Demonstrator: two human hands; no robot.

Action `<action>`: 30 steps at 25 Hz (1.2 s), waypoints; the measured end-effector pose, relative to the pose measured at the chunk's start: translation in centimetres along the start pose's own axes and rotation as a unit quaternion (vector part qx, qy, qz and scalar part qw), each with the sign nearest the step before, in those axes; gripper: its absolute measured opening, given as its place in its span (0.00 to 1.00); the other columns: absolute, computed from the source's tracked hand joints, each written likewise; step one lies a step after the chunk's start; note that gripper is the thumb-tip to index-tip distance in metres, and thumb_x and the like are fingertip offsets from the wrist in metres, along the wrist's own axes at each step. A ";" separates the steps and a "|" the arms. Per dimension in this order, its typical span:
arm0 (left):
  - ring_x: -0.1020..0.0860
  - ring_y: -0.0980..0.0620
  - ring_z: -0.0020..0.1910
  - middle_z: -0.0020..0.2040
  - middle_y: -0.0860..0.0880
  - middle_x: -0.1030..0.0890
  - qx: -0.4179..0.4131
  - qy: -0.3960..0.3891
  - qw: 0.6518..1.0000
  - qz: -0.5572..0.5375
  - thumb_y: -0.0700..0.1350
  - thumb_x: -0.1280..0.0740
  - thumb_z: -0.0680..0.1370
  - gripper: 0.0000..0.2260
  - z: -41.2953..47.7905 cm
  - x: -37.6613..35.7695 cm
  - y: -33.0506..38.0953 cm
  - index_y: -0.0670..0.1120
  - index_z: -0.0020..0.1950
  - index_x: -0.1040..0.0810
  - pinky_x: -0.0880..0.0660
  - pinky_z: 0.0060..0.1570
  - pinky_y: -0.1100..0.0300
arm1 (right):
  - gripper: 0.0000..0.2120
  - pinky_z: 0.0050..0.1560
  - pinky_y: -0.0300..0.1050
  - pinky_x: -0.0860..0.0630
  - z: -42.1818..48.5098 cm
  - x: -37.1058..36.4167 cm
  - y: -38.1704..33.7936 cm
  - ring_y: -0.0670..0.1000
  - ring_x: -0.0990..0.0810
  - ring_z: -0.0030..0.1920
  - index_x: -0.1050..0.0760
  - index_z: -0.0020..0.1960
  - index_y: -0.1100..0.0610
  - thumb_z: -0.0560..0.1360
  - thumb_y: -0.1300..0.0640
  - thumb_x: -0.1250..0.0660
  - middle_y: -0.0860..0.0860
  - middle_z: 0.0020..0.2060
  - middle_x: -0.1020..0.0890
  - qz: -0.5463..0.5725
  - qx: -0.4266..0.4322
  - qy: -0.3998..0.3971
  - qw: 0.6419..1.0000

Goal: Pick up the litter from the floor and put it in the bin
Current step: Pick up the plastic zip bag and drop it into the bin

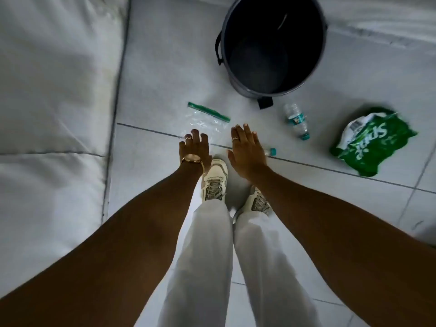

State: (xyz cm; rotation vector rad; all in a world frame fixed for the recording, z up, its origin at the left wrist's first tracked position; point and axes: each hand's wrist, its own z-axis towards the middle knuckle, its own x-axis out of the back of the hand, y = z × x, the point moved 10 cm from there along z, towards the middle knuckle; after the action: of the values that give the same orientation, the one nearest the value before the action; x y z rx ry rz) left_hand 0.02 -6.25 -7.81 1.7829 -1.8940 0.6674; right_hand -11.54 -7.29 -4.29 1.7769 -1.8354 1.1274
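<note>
A dark round bin [271, 46] stands open on the tiled floor ahead; nothing shows inside it. In front of it lie a clear zip bag with a green strip [207, 119], a small clear water bottle with a teal cap [296, 121] and a crumpled green Sprite wrapper [370, 140]. A second small bottle [270, 152] peeks out from behind my right hand. My left hand [195, 149], wearing a gold watch, hangs with fingers apart just below the zip bag. My right hand [246, 152] is flat and open beside it. Neither hand holds anything.
A white cushioned sofa or mattress [54, 95] fills the left side. More white upholstery [387, 22] lies behind the bin at the top right. My feet in pale sneakers [214, 180] stand on the grey tiles below my hands.
</note>
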 end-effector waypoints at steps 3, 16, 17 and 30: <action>0.37 0.34 0.71 0.74 0.38 0.43 0.055 -0.001 0.993 -0.101 0.50 0.32 0.77 0.31 6.3 -3.5 -0.5 0.44 0.74 0.43 0.29 0.62 0.43 | 0.31 0.78 0.57 0.49 5.5 -4.5 0.9 0.60 0.51 0.78 0.50 0.77 0.62 0.81 0.53 0.41 0.60 0.78 0.45 0.042 -0.039 0.000 0.998; 0.24 0.34 0.58 0.59 0.35 0.24 -0.013 0.100 0.983 -0.156 0.42 0.38 0.80 0.13 13.7 -5.6 -3.0 0.41 0.64 0.28 0.23 0.54 0.42 | 0.27 0.77 0.55 0.44 9.5 -9.5 2.4 0.59 0.44 0.77 0.42 0.75 0.62 0.80 0.58 0.38 0.60 0.75 0.37 0.094 -0.049 0.050 0.993; 0.23 0.35 0.56 0.55 0.36 0.22 -0.012 0.124 0.974 -0.187 0.42 0.38 0.80 0.10 12.9 -4.2 -3.0 0.40 0.60 0.26 0.23 0.51 0.45 | 0.26 0.77 0.55 0.43 9.2 -8.7 2.9 0.59 0.43 0.77 0.41 0.75 0.62 0.80 0.58 0.39 0.59 0.75 0.36 0.102 -0.059 0.064 0.991; 0.21 0.40 0.48 0.52 0.35 0.21 -0.215 0.555 0.768 -0.238 0.42 0.33 0.77 0.08 -1.8 27.9 9.3 0.38 0.49 0.20 0.27 0.43 0.66 | 0.39 0.72 0.58 0.36 3.3 -5.8 8.4 0.60 0.37 0.72 0.41 0.73 0.59 0.71 0.43 0.31 0.58 0.71 0.32 0.036 -0.181 -0.021 0.983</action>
State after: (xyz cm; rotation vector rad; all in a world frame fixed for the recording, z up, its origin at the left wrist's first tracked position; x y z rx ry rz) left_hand -10.97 -26.48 10.61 1.0424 -0.6557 0.7504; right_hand -17.72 -6.66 -13.10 1.5444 -1.9924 0.7237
